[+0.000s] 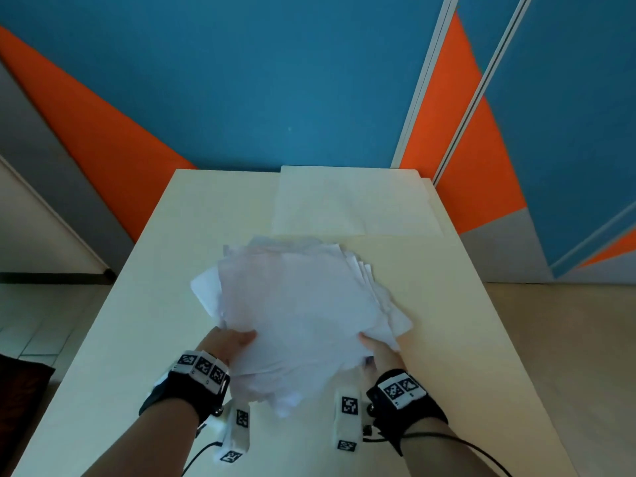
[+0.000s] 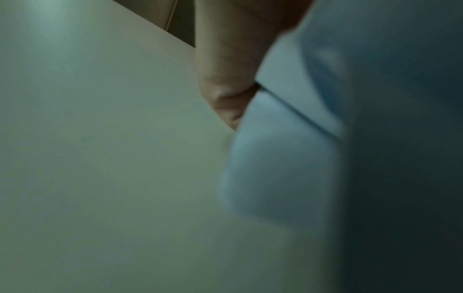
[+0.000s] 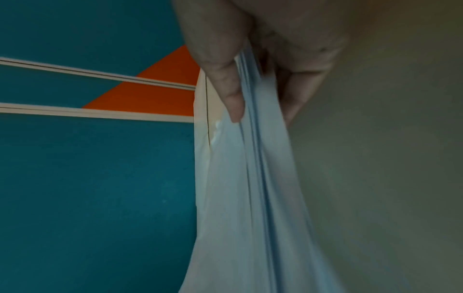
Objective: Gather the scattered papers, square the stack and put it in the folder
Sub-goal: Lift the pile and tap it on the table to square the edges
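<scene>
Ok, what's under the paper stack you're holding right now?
Beneath the paper stack, gripped by the left hand and right hand, show the table and the open folder. Whatever lies directly below is covered.

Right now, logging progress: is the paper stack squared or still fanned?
Still fanned. The paper stack shows staggered corners on its right and left sides, held by the left hand and right hand.

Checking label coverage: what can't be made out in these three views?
- Left hand fingers: head view, under the papers; left wrist view blurred.
- Sheet count: edges fanned, too fine in the right wrist view.
- Folder: its near left part, covered by the papers in the head view.
- Right hand fingers: head view, beneath the stack.
</scene>
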`<action>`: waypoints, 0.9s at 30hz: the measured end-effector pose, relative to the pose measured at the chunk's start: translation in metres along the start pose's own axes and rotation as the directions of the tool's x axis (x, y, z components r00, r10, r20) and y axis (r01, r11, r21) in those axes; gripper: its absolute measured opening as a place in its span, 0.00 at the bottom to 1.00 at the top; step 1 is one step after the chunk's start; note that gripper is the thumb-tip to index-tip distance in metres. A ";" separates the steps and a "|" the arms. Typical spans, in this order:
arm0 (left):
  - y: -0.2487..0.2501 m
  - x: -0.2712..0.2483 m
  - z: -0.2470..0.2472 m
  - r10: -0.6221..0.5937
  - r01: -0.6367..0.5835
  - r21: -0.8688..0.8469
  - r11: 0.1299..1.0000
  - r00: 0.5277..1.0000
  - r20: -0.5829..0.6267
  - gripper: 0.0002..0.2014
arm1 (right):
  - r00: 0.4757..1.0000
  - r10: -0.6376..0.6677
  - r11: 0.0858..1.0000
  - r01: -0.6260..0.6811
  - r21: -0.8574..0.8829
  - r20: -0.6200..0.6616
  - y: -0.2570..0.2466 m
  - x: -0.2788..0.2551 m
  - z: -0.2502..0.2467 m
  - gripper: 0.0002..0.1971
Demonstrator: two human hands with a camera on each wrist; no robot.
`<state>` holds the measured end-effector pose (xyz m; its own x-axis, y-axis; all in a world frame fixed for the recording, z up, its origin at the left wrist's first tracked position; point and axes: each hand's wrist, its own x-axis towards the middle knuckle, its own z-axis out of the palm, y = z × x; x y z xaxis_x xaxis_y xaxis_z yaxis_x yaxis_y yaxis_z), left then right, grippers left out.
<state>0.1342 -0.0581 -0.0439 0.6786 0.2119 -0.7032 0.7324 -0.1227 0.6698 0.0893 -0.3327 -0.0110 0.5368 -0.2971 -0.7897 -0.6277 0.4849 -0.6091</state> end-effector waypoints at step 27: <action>0.097 -0.053 -0.048 0.579 -0.544 -0.242 0.803 0.808 0.106 0.35 | 0.726 -0.557 0.707 0.669 -0.227 0.404 -0.121 -0.044 0.015 0.21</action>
<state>0.1667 -0.0349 0.0691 0.9787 -0.0024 -0.2055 0.2055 0.0203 0.9785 0.1503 -0.3657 0.0986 0.9669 -0.1532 -0.2038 -0.2125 -0.0424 -0.9762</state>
